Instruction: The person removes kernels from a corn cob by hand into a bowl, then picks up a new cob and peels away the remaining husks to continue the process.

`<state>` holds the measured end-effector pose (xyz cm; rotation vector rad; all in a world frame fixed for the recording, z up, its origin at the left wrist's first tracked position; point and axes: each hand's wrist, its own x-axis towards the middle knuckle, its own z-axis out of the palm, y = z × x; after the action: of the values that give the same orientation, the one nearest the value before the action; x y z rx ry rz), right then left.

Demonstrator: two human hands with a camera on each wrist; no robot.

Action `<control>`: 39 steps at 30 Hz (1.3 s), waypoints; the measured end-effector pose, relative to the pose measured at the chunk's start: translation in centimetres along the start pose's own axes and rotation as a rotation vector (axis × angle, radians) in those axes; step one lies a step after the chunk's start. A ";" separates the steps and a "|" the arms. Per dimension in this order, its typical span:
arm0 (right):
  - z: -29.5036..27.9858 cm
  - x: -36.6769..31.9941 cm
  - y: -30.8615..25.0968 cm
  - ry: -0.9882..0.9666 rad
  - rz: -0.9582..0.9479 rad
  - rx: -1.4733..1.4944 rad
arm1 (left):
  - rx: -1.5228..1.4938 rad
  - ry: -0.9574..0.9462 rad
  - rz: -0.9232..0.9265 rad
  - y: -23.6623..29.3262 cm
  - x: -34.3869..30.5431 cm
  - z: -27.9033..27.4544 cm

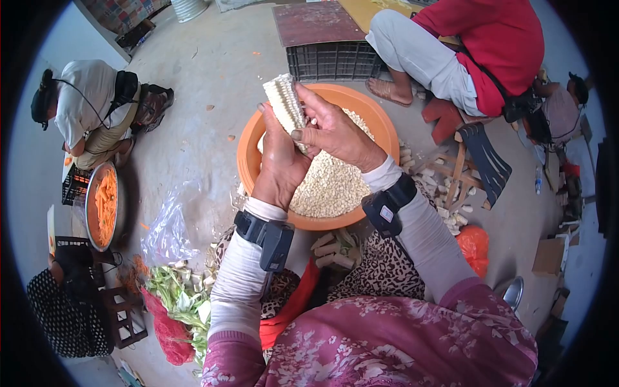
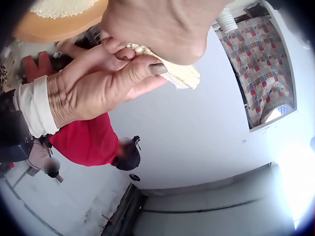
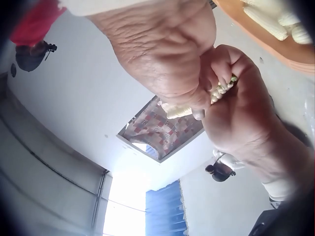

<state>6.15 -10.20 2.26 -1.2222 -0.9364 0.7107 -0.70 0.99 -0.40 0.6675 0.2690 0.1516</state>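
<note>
The left hand (image 1: pixel 280 158) grips the lower part of a corn cob (image 1: pixel 282 103), and the right hand (image 1: pixel 342 137) pinches its side with the thumb; the cob is tilted above the bowl. For good control, I would brace the cob firmly in the left palm, press with the right thumb along one row at a time, and keep both hands over the rim so loosened kernels drop inside. Beneath the hands, the orange bowl (image 1: pixel 322 222) holds loose kernels (image 1: pixel 329 187), with more cobs (image 3: pixel 266 22) at one side. Well left of the left hand, a metal basin (image 1: pixel 88 219) holds orange pieces (image 1: pixel 105 203).
</note>
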 end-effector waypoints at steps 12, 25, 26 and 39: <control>-0.6 -0.2 0.6 -0.061 0.018 0.069 | 0.067 0.043 -0.011 0.0 0.1 0.2; -0.1 -0.6 -0.2 0.056 -0.013 -0.027 | 0.102 0.028 0.008 0.5 -1.0 2.0; -0.1 -0.5 0.2 0.054 -0.011 -0.027 | 0.162 0.007 -0.003 0.5 -0.9 1.8; 0.4 -0.4 0.5 -0.021 0.041 -0.055 | 0.140 0.103 0.222 1.2 0.6 -0.2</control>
<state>5.63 -10.26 1.69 -1.2876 -0.9556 0.7358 -0.22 2.17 0.06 0.8298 0.3060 0.3826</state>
